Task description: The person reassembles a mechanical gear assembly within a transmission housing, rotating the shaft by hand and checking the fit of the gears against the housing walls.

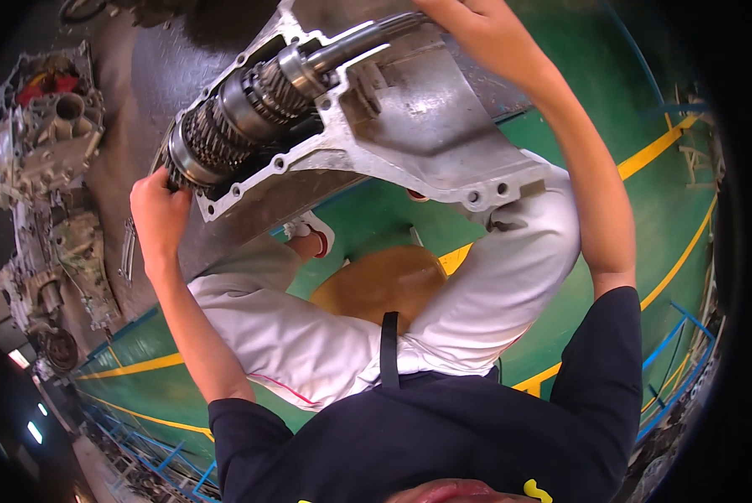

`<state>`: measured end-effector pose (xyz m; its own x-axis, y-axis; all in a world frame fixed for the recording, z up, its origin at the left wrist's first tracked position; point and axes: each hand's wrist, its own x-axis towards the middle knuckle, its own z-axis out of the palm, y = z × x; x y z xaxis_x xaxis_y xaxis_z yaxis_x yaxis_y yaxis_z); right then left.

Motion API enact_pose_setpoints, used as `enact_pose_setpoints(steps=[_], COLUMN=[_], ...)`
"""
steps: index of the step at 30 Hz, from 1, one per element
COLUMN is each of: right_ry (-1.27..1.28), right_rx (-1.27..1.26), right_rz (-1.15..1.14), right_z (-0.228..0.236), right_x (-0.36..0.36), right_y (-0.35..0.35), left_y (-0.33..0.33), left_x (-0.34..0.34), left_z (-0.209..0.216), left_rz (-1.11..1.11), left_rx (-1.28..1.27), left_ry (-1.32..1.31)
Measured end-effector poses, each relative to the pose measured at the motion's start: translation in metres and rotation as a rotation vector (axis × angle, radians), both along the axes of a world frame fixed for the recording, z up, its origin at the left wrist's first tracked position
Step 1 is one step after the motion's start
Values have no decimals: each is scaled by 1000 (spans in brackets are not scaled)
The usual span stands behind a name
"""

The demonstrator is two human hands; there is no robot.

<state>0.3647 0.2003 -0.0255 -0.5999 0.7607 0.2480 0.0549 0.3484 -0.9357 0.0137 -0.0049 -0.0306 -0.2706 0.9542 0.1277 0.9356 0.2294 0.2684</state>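
Observation:
A grey cast-metal gearbox housing (426,126) fills the upper middle of the head view, above my knees. Inside it lies a steel shaft with several toothed gears (242,109), its bare end (368,38) pointing up and right. My left hand (160,216) grips the gear stack's lower left end at the housing's edge. My right hand (477,29) rests on the housing's top right, beside the shaft end; its fingers are partly cut off by the frame. My white trousers (309,335) and one shoe (309,230) show below.
Other dismantled gearbox castings (49,126) and smaller parts (74,260) lie on the dark worktop at the left. A round wooden stool seat (384,281) sits between my legs. The floor (644,218) is green with yellow lines; blue railings (678,335) run at the right.

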Motion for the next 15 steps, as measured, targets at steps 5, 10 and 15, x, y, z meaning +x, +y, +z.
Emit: enact_pose_setpoints(steps=[5,10,15], right_ry=[-20,-134,-8], right_rx=[-17,-128,-180], right_rz=[78,21,31], right_z=[-9,-14,-18], right_x=[6,10,6], right_y=[2,1,8], left_y=[-5,-6,3], left_x=[-7,-2,5], left_z=[-9,-10,7], left_rz=[3,61,19], left_rx=[61,-2,-7], left_ry=[99,161,196])
